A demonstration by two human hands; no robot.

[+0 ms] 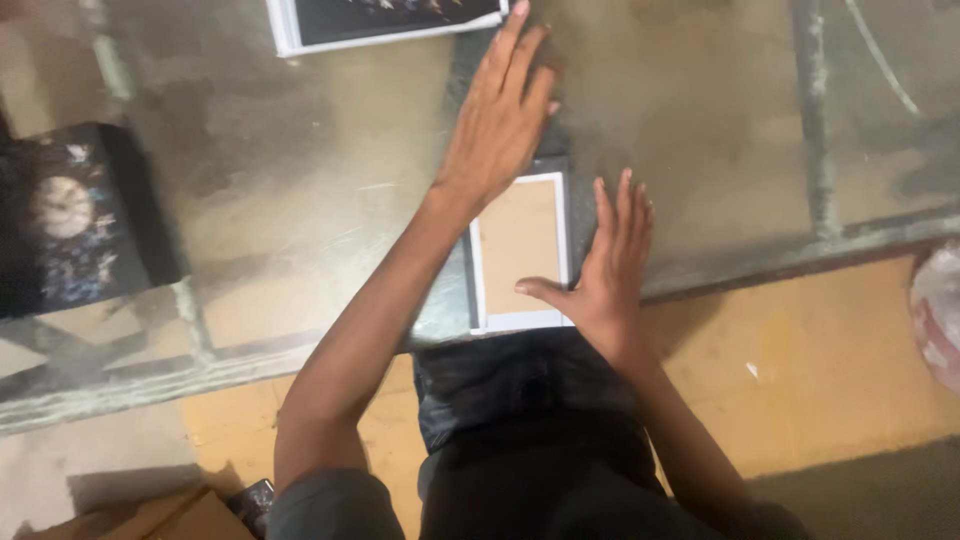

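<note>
View from above onto a glass tabletop [300, 200] with two bare hands of one person over it. Three flat picture-like items lie on the glass, counted from near to far. One small picture frame [520, 250] with a white border and a plain brown backing sits at the near edge of the table, directly in front of the person. One dark print with a pale round shape [75, 215] lies at the far left, well apart from the frame. One dark print with a white border [385, 22] lies at the top edge, partly cut off by the view.

The small frame is a rectangle whose long axis runs away from the person, short sides nearest and farthest.

The left hand [500, 110] is open and flat, fingers straight and close together, stretched beyond the frame's far end, fingertips close to the bordered print. The right hand [610, 270] is also open, fingers straight, thumb spread out over the frame's lower right corner, palm against its right edge. Neither hand grips anything.

A pale bag-like object [940, 310] shows at the right edge, on the yellowish floor [820, 380].
</note>
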